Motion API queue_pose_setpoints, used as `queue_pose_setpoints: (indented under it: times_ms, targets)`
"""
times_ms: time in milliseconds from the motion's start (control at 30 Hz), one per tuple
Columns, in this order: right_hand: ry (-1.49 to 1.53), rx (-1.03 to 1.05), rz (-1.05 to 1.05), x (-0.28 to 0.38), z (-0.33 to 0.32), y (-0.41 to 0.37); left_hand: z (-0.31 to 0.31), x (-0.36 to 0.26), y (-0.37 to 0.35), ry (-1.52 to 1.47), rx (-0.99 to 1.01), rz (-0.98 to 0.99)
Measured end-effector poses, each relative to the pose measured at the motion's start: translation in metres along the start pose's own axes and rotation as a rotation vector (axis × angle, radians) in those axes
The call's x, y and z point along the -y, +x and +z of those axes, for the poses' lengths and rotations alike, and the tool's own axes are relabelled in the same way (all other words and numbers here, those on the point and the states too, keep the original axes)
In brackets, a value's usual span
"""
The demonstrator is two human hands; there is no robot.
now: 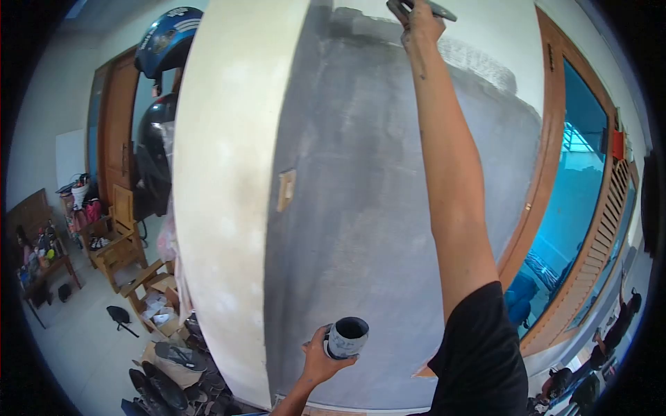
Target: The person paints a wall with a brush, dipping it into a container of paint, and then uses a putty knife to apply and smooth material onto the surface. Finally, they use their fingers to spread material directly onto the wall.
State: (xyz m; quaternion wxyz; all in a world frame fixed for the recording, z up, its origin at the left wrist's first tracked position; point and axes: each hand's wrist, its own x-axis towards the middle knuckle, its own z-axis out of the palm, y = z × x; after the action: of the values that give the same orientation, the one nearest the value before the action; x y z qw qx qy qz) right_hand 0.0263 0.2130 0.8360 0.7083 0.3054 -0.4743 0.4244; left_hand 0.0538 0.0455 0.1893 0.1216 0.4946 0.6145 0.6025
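My left hand [320,360] is wrapped round a paint-smeared mug [348,338] with a dark inside, held upright low in front of the wall. Stretched up to the top edge of the view, my right hand [423,26] grips a dark, flat-looking tool [442,10]; its kind cannot be made out, as the frame's edge cuts it off. Behind both hands stands a wall coated grey [361,180] below and white above. A darker grey band [368,26] lies along the upper edge of the coating, and streaky grey marks [479,62] show right of my wrist.
A wall switch plate [286,190] sits near the wall's left corner. To the right is a wooden-framed door [548,173] with blue glass. Helmets [166,41] hang at left. Shoes [163,385], wooden chairs [118,239] and an open box [158,305] stand on the floor.
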Motion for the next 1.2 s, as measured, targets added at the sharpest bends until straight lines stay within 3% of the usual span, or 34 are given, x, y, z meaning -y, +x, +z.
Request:
queue_pose_setpoints:
  times_ms: [67,133,433,600,700,767,900,1000,1200]
  targets:
    - [0.073,-0.044,0.023,-0.024,0.016,-0.014,-0.02,0.011,-0.006,0.069,-0.023,-0.039]
    - [0.089,-0.166,0.117,-0.038,0.024,-0.022,-0.037,0.025,-0.006,-0.133,-0.081,-0.021]
    - [0.114,-0.176,0.186,-0.049,0.003,-0.012,-0.085,0.018,-0.003,0.071,-0.147,-0.071]
    - [-0.035,-0.153,0.17,-0.046,-0.003,-0.02,-0.079,0.018,-0.004,-0.015,-0.138,-0.062]
    - [-0.132,-0.079,0.06,-0.064,-0.017,-0.014,-0.072,0.018,-0.003,-0.069,-0.128,-0.061]
    - [-0.259,-0.068,-0.166,-0.097,-0.031,0.011,-0.071,0.019,-0.001,-0.071,-0.125,-0.071]
    - [-0.471,-0.11,-0.234,-0.103,-0.038,0.016,-0.067,0.018,0.001,-0.073,-0.146,-0.084]
    - [-0.958,-0.184,-0.397,-0.087,-0.035,-0.01,-0.064,0.02,0.003,-0.059,-0.156,-0.087]
    - [-0.889,-0.201,-0.558,-0.041,-0.032,-0.015,-0.06,0.01,-0.001,-0.018,-0.19,-0.052]
